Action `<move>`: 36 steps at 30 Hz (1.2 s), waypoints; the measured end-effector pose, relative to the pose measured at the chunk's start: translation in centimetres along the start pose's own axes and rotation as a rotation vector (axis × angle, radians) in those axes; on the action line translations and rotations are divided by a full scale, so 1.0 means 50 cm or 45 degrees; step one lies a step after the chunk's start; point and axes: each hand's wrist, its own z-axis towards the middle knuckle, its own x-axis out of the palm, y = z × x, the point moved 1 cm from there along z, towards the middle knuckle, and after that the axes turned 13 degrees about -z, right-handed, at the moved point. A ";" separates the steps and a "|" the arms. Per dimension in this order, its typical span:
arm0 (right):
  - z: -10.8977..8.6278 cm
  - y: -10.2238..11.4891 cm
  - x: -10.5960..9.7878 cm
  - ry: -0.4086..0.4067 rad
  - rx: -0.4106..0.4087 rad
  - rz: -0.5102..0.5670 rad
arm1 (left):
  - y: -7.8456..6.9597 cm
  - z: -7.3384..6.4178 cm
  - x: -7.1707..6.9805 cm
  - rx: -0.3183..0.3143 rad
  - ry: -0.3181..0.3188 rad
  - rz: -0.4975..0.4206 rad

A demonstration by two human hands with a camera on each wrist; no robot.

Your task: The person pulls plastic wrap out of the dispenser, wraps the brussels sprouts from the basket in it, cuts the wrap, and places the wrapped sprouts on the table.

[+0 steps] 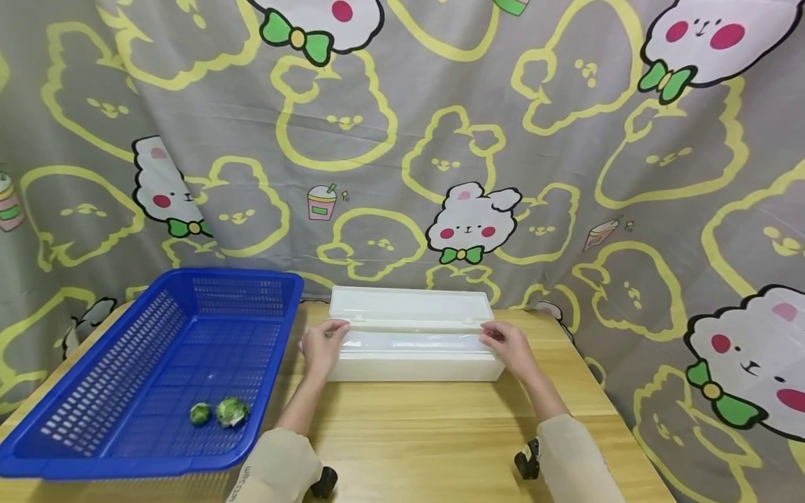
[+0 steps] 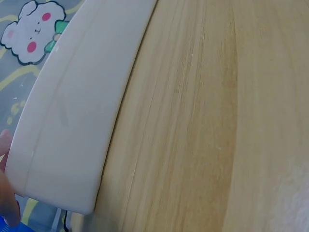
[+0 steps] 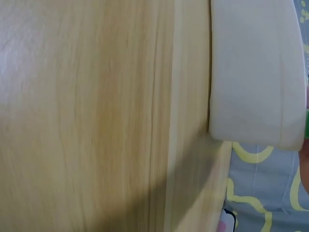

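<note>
A long white cling film box (image 1: 415,368) stands on the table with its lid (image 1: 409,304) raised at the back. Clear, shiny cling film (image 1: 411,342) shows across its opening. My left hand (image 1: 323,349) is at the left end, thumb and fingertips pinching what looks like the film's edge. At the opposite end my right hand (image 1: 511,348) pinches likewise. Both wrist views mostly catch the front wall of the box (image 2: 82,106); only bits of the left fingers (image 2: 7,193) and right hand (image 3: 304,164) appear at the frame edges, so the fingertips are hidden there.
To the left stands a blue plastic basket (image 1: 277,377) with perforated sides. Two small green-and-white balls (image 1: 232,412), like little wrapped vegetables, lie inside it. Wooden table surface (image 1: 415,433) lies in front of the box. A patterned curtain (image 1: 377,140) hangs close behind.
</note>
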 end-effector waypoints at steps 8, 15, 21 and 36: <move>0.008 -0.009 0.003 -0.061 0.137 -0.004 | 0.003 0.002 0.001 0.023 -0.020 -0.039; 0.011 -0.017 0.008 -0.047 0.203 0.042 | 0.001 0.003 0.001 0.034 -0.037 0.001; 0.013 -0.013 0.003 0.012 0.327 0.124 | 0.003 0.007 0.001 0.083 -0.053 0.019; 0.022 -0.011 -0.001 -0.076 0.450 0.250 | -0.013 0.013 0.006 -0.038 -0.074 -0.057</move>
